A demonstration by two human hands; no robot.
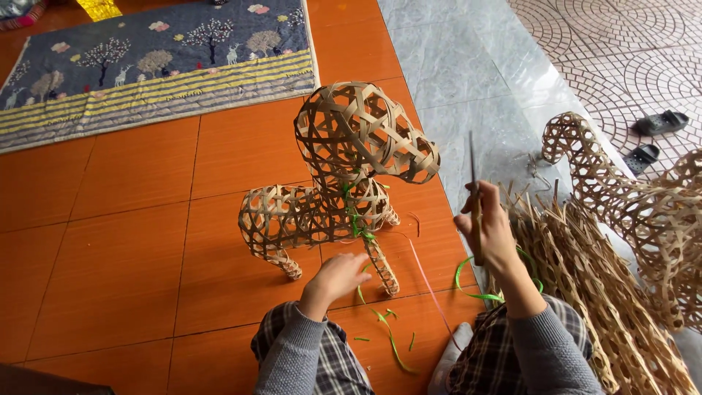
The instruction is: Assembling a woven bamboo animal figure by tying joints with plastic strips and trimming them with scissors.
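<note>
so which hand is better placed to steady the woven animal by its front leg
Left. The left hand already rests beside the woven animal's front leg, while the right hand is off to the side gripping a thin strip.

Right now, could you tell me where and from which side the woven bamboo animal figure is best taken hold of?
Probably the narrow neck of the woven animal figure, taken from the near side, by the left hand. It stands upright on thin legs with a bulky head on top, and the open weave gives fingers purchase. The right hand holds a thin strip.
</note>
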